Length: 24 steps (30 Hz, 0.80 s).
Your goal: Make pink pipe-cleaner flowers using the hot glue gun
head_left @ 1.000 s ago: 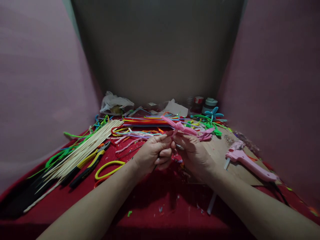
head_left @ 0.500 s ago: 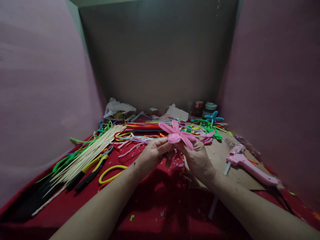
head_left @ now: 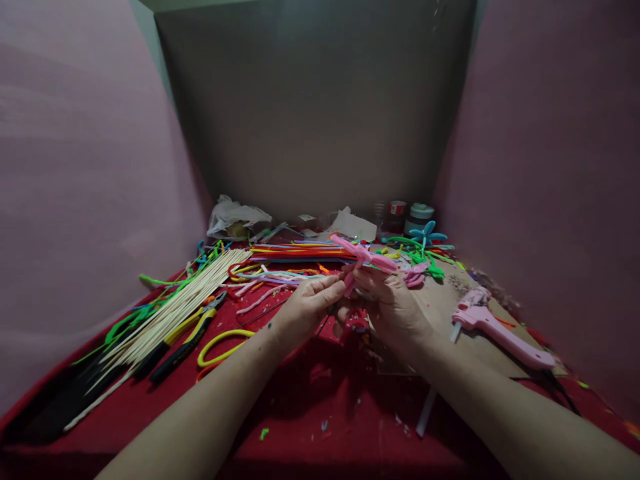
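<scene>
No wording, brand or number is legible. One jar at the rear bears a red label with a pale patch; its print is too small to read. Faint marks appear along a black handle of the pliers; their characters cannot be made out.

Colours run from a bright-pink petalled fuzzy flower and a paler pink pistol-shaped plastic glue gun to a light-blue petalled fuzzy flower, slender cream-coloured wooden sticks, yellow-and-black long-handled metal pliers, and deep-red flat cloth flecked with multicoloured scraps.
</scene>
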Motion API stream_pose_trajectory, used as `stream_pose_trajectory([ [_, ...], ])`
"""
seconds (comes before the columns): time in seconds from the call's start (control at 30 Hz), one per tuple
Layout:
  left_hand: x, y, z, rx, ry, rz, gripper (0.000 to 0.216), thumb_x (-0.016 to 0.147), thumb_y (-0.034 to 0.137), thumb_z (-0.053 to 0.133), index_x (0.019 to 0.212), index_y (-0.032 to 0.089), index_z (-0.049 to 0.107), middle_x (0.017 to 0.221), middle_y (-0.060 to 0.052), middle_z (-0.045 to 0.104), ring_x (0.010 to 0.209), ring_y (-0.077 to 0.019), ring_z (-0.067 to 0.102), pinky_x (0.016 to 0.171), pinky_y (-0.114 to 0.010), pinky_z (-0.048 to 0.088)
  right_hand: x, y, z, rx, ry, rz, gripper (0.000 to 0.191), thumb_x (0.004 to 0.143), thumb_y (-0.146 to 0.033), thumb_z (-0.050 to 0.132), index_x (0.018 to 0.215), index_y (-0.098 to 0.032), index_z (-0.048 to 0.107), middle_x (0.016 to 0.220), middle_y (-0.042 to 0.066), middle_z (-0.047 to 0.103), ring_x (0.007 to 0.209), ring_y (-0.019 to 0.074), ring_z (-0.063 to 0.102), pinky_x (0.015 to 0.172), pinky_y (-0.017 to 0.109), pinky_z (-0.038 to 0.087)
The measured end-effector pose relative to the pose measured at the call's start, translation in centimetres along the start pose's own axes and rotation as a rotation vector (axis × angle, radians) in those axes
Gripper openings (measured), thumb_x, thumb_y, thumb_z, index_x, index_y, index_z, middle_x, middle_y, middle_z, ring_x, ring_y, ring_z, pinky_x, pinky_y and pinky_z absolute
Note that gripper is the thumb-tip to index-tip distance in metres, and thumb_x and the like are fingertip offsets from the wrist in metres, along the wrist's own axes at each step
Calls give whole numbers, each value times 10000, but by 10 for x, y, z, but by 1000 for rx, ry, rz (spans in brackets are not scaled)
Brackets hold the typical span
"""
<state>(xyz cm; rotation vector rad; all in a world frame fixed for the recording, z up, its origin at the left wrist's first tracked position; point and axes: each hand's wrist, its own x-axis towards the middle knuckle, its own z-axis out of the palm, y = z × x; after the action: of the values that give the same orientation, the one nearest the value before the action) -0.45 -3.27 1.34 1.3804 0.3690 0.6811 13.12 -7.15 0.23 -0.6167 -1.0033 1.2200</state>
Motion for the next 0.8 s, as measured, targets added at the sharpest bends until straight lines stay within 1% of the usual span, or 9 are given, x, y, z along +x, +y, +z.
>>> stream_pose_trajectory([
  [0.17,-1,0,0,-26,-13,-5,264,804,391,557,809,128,576,553,13,526,413,-73,462,392,-186,405,3,6,-8,61,9,22,143,769,-319,618,667,-220,636,580,-12,534,514,119,454,526,273,363],
  [0.33,-1,-2,-1,-23,-15,-10,241,832,364,528,810,129,575,554,12,532,394,-67,459,383,-180,395,5,6,-9,119,-3,48,122,768,-298,626,693,-205,656,591,-13,544,523,112,443,530,269,350],
  [0.43,-1,-3,-1,-21,-15,-10,231,835,355,525,814,130,574,553,16,524,393,-65,455,379,-179,393,5,7,-10,138,-2,53,130,774,-278,615,671,-204,643,588,-16,543,524,108,435,531,268,350],
  [0.67,-1,-2,0,-8,-3,-8,233,820,361,547,807,129,571,548,18,517,387,-61,442,371,-175,381,5,7,-10,102,16,62,136,735,-319,652,684,-193,655,582,-13,573,515,110,467,515,257,366],
  [0.8,-1,-2,1,19,1,-7,234,830,353,536,806,124,579,549,18,511,399,-59,439,380,-174,388,4,6,-8,80,2,41,135,757,-312,626,712,-189,658,602,-6,584,515,107,477,520,254,379],
])
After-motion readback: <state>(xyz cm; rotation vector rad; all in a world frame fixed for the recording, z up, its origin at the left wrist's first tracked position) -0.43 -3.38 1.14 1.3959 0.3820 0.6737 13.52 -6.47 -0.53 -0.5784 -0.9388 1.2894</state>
